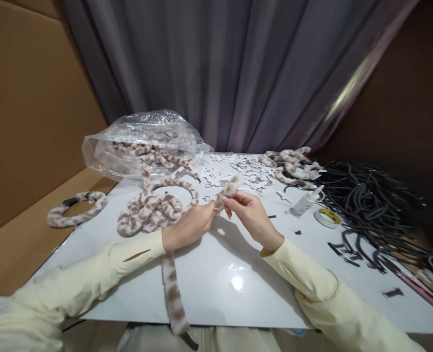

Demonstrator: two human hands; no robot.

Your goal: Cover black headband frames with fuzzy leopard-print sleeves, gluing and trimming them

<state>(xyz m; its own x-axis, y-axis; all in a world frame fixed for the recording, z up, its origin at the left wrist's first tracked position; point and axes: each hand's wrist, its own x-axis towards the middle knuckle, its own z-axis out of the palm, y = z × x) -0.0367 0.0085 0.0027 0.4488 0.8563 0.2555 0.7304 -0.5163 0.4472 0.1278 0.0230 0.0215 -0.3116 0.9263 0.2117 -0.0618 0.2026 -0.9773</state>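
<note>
Both hands meet above the middle of the white table (pixel 238 303). My left hand (pixel 192 226) is closed on the lower end of a white-and-brown furry tube (pixel 233 185). My right hand (pixel 252 215) pinches the same tube from the right, thumb and fingers on the fur. A furry length with brown bands (pixel 172 293) comes out below my left wrist and hangs over the front edge, a black cord (pixel 189 341) poking from its end. Whether it is one piece with the held tube, I cannot tell. Left of my hands lies a coiled heap of furry tubes (pixel 146 212).
A clear plastic bag (pixel 146 124) of furry tubes stands at the back left, a furry ring (pixel 75 215) at far left. Small metal pieces (pixel 244 171) lie scattered behind my hands. To the right are a white bottle (pixel 305 201), a tape roll (pixel 327 218) and black cords (pixel 366 200).
</note>
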